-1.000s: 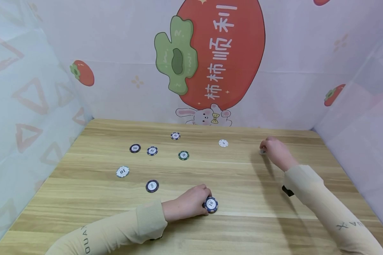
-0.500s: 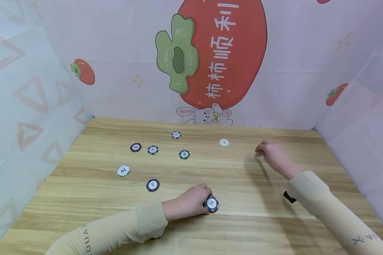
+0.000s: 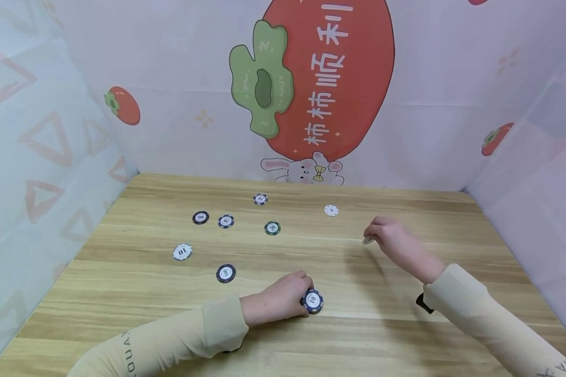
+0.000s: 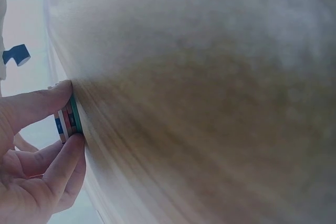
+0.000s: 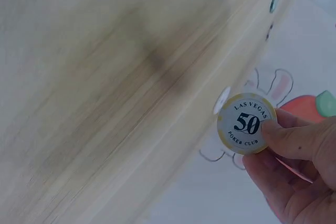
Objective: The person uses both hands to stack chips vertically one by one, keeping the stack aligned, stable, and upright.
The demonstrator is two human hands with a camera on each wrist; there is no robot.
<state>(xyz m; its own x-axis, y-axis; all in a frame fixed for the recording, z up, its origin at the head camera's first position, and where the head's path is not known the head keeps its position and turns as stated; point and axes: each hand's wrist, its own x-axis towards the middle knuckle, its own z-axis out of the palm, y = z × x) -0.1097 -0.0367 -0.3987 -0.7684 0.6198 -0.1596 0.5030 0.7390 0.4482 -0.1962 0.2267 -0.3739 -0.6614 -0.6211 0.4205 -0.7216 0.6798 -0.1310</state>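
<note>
At the front middle of the table, my left hand (image 3: 280,298) grips a short stack of poker chips (image 3: 313,301) by its sides. A blue chip marked 10 lies on top in the head view; the left wrist view shows several colored edges in the stack (image 4: 68,119), green nearest the wood. Over the right half of the table, my right hand (image 3: 398,243) pinches one poker chip (image 3: 368,240) between thumb and fingers, raised above the wood. The right wrist view shows this chip (image 5: 247,123) is pale with a yellow rim, marked 50.
Loose chips lie flat across the wooden table (image 3: 137,262): a white one (image 3: 331,210) near the right hand, a green one (image 3: 272,228), a dark one (image 3: 226,273), a pale one (image 3: 182,252), and several more at the back left. Printed cloth walls enclose the back and sides.
My right hand has lifted the chip off the table at the right and carried it left and toward me. My left hand stays at the stack.
</note>
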